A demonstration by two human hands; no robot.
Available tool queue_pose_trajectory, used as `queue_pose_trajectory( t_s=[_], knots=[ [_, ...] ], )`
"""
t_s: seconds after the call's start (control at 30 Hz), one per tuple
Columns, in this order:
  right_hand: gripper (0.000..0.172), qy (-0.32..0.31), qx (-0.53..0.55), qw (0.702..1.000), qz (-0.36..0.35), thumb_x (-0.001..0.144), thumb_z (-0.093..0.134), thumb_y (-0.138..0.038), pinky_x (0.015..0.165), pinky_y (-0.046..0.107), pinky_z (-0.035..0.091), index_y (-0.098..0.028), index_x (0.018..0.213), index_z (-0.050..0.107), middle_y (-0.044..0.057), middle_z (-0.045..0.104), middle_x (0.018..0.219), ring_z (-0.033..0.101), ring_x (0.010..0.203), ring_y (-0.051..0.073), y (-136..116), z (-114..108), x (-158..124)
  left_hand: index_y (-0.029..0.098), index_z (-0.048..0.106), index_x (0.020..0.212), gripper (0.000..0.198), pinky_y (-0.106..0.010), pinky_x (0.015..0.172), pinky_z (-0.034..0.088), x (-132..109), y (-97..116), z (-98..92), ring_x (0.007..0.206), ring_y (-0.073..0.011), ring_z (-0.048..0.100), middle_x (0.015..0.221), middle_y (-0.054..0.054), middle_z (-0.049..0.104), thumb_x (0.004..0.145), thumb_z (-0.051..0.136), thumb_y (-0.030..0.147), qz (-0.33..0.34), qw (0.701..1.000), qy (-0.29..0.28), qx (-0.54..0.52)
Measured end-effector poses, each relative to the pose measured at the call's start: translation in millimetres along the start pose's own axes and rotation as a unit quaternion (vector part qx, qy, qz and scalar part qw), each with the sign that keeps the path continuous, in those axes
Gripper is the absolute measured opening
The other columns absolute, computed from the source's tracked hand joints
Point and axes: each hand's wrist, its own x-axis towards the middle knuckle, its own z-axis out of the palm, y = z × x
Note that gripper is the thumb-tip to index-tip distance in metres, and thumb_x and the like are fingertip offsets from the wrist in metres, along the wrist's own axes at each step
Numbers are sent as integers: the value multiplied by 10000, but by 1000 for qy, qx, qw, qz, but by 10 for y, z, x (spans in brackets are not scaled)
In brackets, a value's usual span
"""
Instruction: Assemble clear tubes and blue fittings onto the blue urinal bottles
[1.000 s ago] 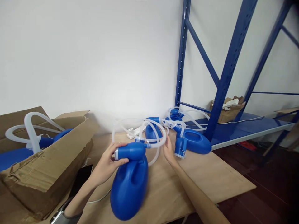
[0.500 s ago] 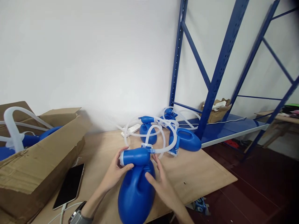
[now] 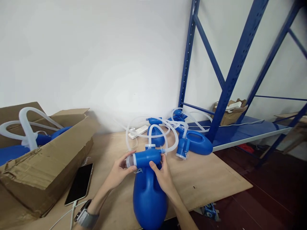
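A blue plastic urinal bottle [image 3: 150, 204] with a moulded handle stands before me on the wooden table. Across its top lies a blue cylindrical urinal head [image 3: 146, 158], with a translucent hose [image 3: 173, 145] fixed to its right end. My left hand [image 3: 122, 167] grips a clear cap [image 3: 130, 160] at the head's left end, thumb in front and fingers behind. With thumb and fingers, my right hand [image 3: 163, 174] holds the right part of the head, close to the hose joint. Its fingers behind the head are partly hidden.
More blue urinals [image 3: 199, 143] with looped hoses lie at the back right, beside a white power strip [image 3: 139, 131]. On the left are an open cardboard box [image 3: 55, 166] holding urinals, and a charging phone [image 3: 80, 183]. A blue metal rack [image 3: 230, 86] borders the table.
My left hand has shifted to the head's left end, where the clear cap now sticks out. The right hand has closed on the head. The view has turned slightly left.
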Motion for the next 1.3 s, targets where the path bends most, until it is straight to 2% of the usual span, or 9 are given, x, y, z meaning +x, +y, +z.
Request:
queue_pose_trajectory(
  t_s=[0.13, 0.33, 0.47, 0.63, 0.77, 0.9, 1.03, 1.23, 1.3],
  knots=[
    [773, 14, 2, 1000, 3, 816, 748, -623, 1158, 492, 452, -242, 1447, 515, 118, 638, 1437, 583, 1354, 341, 14, 25, 0, 207, 698, 1166, 601, -407, 828, 634, -103, -255, 65, 976, -288, 731, 1143, -94, 745, 689, 836, 546, -40, 992, 97, -65],
    [840, 16, -15, 1000, 6, 813, 703, -695, 1162, 476, 439, -221, 1468, 478, 137, 627, 1438, 582, 1345, 344, -4, 66, 116, 210, 797, 905, 433, -437, 900, 596, -367, -537, -212, 1093, -351, 705, 1116, -137, 740, 720, 759, 600, -19, 983, 116, 141],
    [854, -21, -14, 1000, -1, 821, 697, -696, 1181, 475, 418, -227, 1492, 453, 131, 600, 1476, 553, 1380, 335, -37, 39, 194, 238, 801, 1059, 471, -531, 992, 551, -450, -665, -393, 1132, -377, 692, 1211, -155, 716, 781, 711, 607, -20, 965, 90, 244],
    [854, -48, -42, 998, -11, 840, 680, -688, 1210, 497, 375, -216, 1509, 437, 136, 594, 1486, 529, 1409, 335, -70, 69, 184, 289, 696, 1320, 528, -661, 1188, 323, -343, -432, -82, 1540, -430, 290, 1566, -125, 512, 890, 637, 589, 26, 963, 64, 260],
    [947, -47, -44, 998, -1, 829, 680, -713, 1242, 486, 331, -208, 1567, 371, 139, 525, 1564, 461, 1473, 333, -57, 60, 178, 263, 726, 1175, 348, -441, 1069, 498, -172, -12, 178, 1237, -295, 613, 1302, -106, 677, 979, 583, 512, 99, 974, 38, 198],
    [1014, -49, -50, 997, 20, 803, 700, -724, 1282, 486, 253, -197, 1595, 349, 138, 419, 1648, 339, 1553, 328, -19, 41, 176, 219, 753, 798, 366, -333, 795, 543, -26, 177, 157, 841, -235, 666, 848, -66, 718, 968, 608, 509, 134, 974, 22, 181],
    [979, -49, -40, 998, 20, 788, 752, -681, 1279, 479, 269, -225, 1582, 404, 106, 469, 1621, 314, 1567, 317, 47, 54, 152, 218, 804, 773, 338, -305, 707, 526, 30, 108, 33, 741, -210, 663, 778, -55, 734, 922, 684, 497, 140, 979, -26, 147],
    [915, 3, 7, 1000, 12, 806, 747, -661, 1225, 500, 370, -242, 1560, 446, 99, 605, 1498, 439, 1496, 324, 101, -78, 238, 196, 801, 751, 432, -358, 783, 568, -168, -108, -164, 830, -260, 713, 822, -83, 763, 855, 717, 607, 83, 988, 130, 26],
    [920, 3, 14, 1000, 4, 798, 762, -650, 1207, 499, 395, -253, 1562, 439, 92, 628, 1472, 475, 1468, 325, 95, -137, 269, 202, 801, 765, 407, -341, 765, 565, -213, -154, -225, 823, -253, 710, 826, -80, 755, 869, 708, 584, 55, 991, 94, 80]
  ],
)
